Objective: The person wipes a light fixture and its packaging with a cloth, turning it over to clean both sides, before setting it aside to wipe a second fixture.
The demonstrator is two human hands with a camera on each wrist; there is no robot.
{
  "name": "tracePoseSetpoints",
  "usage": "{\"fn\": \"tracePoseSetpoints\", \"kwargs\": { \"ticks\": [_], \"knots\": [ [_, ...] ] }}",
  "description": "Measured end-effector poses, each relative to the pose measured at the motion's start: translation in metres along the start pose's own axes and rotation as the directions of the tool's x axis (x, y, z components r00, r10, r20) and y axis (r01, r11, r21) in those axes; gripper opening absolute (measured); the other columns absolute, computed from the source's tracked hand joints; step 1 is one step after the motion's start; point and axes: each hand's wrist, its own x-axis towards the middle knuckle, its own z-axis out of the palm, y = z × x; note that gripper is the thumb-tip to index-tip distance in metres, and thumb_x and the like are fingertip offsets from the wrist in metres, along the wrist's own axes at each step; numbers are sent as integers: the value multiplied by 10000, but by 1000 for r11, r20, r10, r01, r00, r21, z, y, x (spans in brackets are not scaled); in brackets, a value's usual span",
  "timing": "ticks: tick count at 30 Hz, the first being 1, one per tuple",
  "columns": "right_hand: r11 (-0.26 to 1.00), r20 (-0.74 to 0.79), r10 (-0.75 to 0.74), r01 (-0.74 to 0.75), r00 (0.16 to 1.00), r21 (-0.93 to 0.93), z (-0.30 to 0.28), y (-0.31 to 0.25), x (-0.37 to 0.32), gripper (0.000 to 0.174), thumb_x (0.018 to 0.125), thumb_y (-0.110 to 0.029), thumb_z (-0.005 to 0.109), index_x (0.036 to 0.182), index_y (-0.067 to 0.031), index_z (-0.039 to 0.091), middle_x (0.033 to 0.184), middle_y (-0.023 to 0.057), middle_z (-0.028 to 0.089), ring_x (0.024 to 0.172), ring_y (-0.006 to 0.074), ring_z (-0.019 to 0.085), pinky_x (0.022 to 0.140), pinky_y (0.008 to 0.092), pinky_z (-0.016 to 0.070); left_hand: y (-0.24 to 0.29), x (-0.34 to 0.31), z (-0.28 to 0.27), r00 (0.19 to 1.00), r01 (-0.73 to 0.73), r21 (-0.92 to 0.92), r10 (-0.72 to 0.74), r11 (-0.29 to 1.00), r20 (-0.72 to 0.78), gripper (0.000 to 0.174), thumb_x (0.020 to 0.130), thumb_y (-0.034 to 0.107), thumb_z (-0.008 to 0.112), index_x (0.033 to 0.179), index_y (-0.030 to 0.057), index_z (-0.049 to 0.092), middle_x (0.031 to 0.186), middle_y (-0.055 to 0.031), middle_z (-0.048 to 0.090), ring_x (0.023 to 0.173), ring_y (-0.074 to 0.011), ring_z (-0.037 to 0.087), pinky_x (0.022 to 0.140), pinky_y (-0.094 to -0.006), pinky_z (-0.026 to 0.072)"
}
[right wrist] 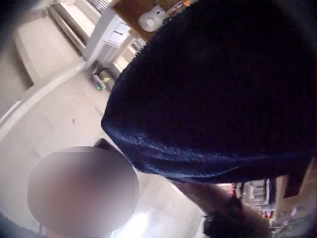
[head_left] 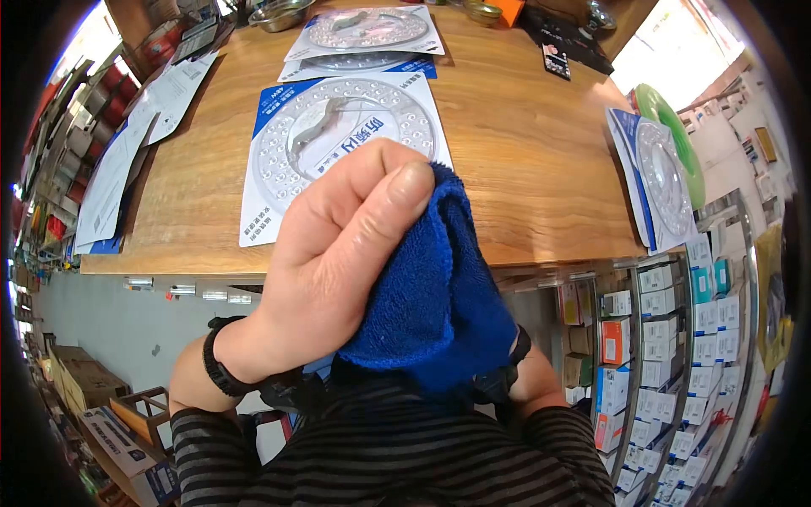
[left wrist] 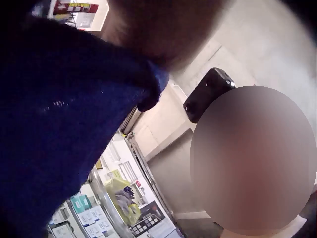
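A dark blue cloth [head_left: 431, 296] hangs in front of the person's chest in the head view. The left hand [head_left: 338, 245] pinches its upper corner between thumb and curled fingers. Behind the lower right of the cloth, the right forearm [head_left: 538, 376] shows, while the right hand's fingers are hidden. The cloth [left wrist: 64, 114] fills the left side of the left wrist view, beside a blurred patch of skin [left wrist: 163, 29] at the top. In the right wrist view the cloth [right wrist: 213, 99] covers much of the picture, with a forearm [right wrist: 198, 196] beneath it.
On the wooden table [head_left: 524, 160] lie packaged ring light panels [head_left: 338, 152], with papers [head_left: 169, 97] at the left and another package [head_left: 650, 182] beside a green coil [head_left: 676, 135] at the right. Metal bowls stand at the far edge. Shelves of boxes [head_left: 659, 338] line the right; cartons [head_left: 118, 448] stand lower left.
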Motion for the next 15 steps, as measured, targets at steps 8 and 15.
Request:
{"fn": "tracePoseSetpoints", "kwargs": {
  "ticks": [8,15],
  "knots": [
    [865,-292,-87,-74,953,-497,-2,-38,-52,258,791,-104,646,1018,13,684,1003,127,692,908,173,643,769,289,481,-60,-18,-20,964,245,229,-262,942,46,325,949,171,573,1219,-4,529,982,-98,623,919,-168,616,795,-287,504],
    [542,-455,-299,-243,839,-805,16,-57,-24,269,774,-122,644,1011,-2,684,972,134,690,889,189,645,740,292,481,-118,-21,-25,917,-398,847,171,353,360,606,775,177,731,1286,-39,487,1345,-202,476,1235,-344,480,1018,-414,416]
  ]
}}
